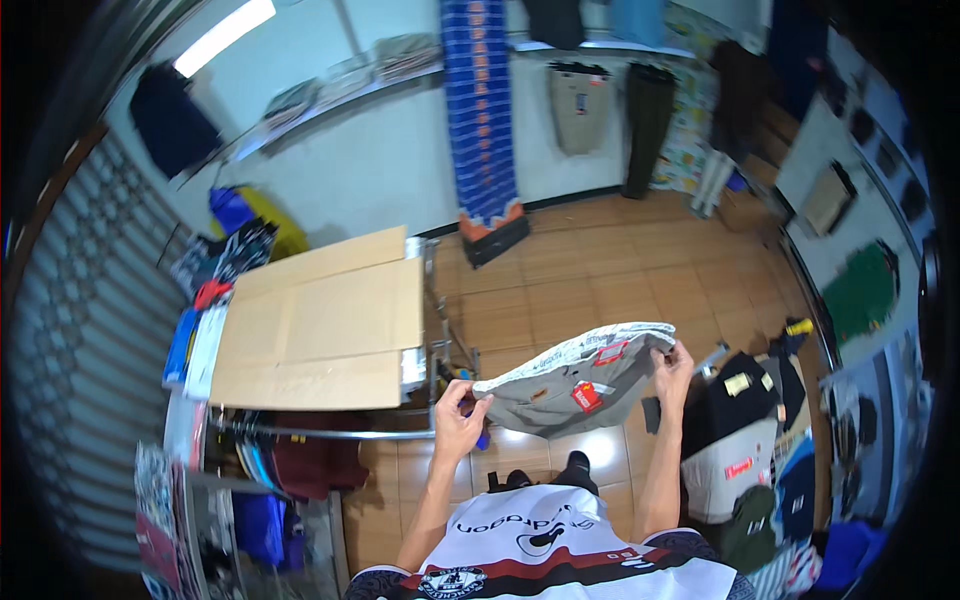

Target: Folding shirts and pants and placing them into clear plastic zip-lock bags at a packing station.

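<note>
A pair of grey pants [530, 408] hangs stretched by its waist between my hands, in front of my body. A pale printed lining shows along the inside of the waistband, and red tags [586, 396] are on the fabric. My left hand [461, 418] pinches one end of the waistband. At the other end, slightly higher, my right hand [673, 372] grips the waistband with thumb and fingers. How long the legs are cannot be seen from above.
To the left, a flat cardboard sheet [320, 320] lies on a metal rack [390, 435] with clothes hung below. Folded garments [735, 465] are piled at the right. A blue patterned banner [480, 120] stands against the far wall, near hanging pants [580, 110]. Tiled floor [600, 270] stretches ahead.
</note>
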`<state>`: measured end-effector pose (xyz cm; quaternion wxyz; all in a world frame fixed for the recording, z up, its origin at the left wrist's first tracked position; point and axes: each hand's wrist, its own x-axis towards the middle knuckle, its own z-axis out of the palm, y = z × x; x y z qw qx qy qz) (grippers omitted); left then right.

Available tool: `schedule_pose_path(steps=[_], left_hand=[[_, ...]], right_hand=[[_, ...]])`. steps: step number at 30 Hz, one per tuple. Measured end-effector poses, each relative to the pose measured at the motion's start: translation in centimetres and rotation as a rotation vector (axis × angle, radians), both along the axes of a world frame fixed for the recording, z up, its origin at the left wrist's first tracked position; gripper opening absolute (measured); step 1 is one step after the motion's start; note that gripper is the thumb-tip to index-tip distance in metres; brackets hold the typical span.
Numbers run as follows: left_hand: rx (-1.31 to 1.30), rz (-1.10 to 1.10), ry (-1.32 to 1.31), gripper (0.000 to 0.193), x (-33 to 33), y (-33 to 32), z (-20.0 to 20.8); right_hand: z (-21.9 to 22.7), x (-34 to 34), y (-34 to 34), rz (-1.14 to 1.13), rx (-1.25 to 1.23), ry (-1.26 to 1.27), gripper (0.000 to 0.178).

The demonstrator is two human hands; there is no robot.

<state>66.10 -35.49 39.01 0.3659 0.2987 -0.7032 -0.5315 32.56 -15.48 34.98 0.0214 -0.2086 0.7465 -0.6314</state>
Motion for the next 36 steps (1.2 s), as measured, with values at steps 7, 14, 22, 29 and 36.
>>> schedule_pose_path(steps=[7, 14, 22, 29, 36], left_hand=[[0.052, 0.255, 0.051, 0.016, 7.8, -1.5, 3.3], [-0.055, 0.462, 0.175, 0.014, 12.3, -2.2, 6.3], [-0.054, 0.67, 0.201, 0.013, 17.8, -6.0, 6.9], [0.112, 0.786, -0.029, 0.017, 23.7, -12.5, 0.7], [0.202, 0.565, -0.431, 0.034, 26.6, -17.4, -1.5]], right_hand=[[8.7, 4.8, -14.0, 0.202, -0.107, -0.028, 0.016], [9.8, 7.6, -27.0, 0.459, -0.381, 0.063, 0.017], [11.5, 17.0, -41.4, 0.602, -0.478, 0.132, 0.018], [4.9, 26.1, -49.9, 0.634, -0.2, 0.049, 0.03], [-3.7, 30.3, -51.0, 0.767, 0.026, 0.115, 0.065]])
